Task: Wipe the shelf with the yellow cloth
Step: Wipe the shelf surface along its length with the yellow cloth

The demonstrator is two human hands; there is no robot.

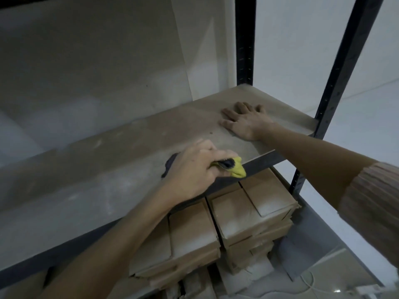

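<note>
Probably a storeroom: metal rack point(245, 39), dusty shelf point(108, 152), stacked cardboard boxes point(248, 212).

The cloth point(236, 169) is yellow with dark grey-blue patches. The shelf point(129, 152) is dusty tan with a black frame point(245, 39). Below the shelf, the cardboard boxes point(248, 212) are brown. The sleeve point(375, 203) is ribbed beige.

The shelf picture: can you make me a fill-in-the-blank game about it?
1. The left hand grips a ____ cloth.
2. The right hand lies ____ on the shelf, holding nothing.
3. Under the shelf sit stacked cardboard ____.
4. The cloth is at the shelf's ____ edge.

Missing words: yellow; flat; boxes; front
</note>
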